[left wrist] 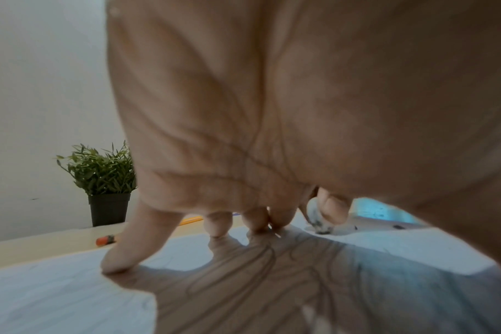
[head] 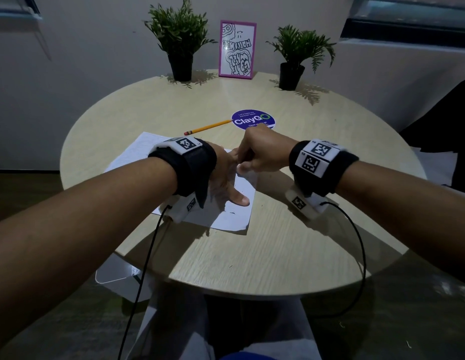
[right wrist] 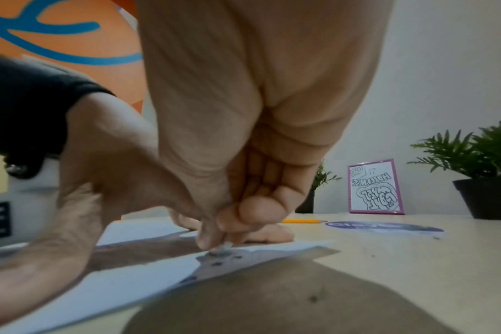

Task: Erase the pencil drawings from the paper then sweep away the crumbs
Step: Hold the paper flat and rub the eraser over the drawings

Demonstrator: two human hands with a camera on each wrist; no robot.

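A white sheet of paper (head: 226, 216) lies on the round wooden table (head: 252, 255). My left hand (head: 226, 178) presses flat on the paper (left wrist: 57, 293) with straight spread fingers (left wrist: 129, 248), the thumb pointing toward me. My right hand (head: 260, 154) pinches a small white eraser (right wrist: 223, 248) and holds its smudged tip on the paper (right wrist: 129, 282) near the right edge. In the left wrist view the eraser (left wrist: 315, 217) shows beyond my fingers. Dark crumbs (right wrist: 216, 263) lie on the sheet by the eraser. Faint pencil lines show under my left palm.
A yellow pencil (head: 208, 126) lies behind the paper, next to a round purple sticker (head: 253, 119). Two potted plants (head: 180, 42) (head: 299, 55) and a pink framed picture (head: 237, 49) stand at the table's far edge. Cables hang from both wrists.
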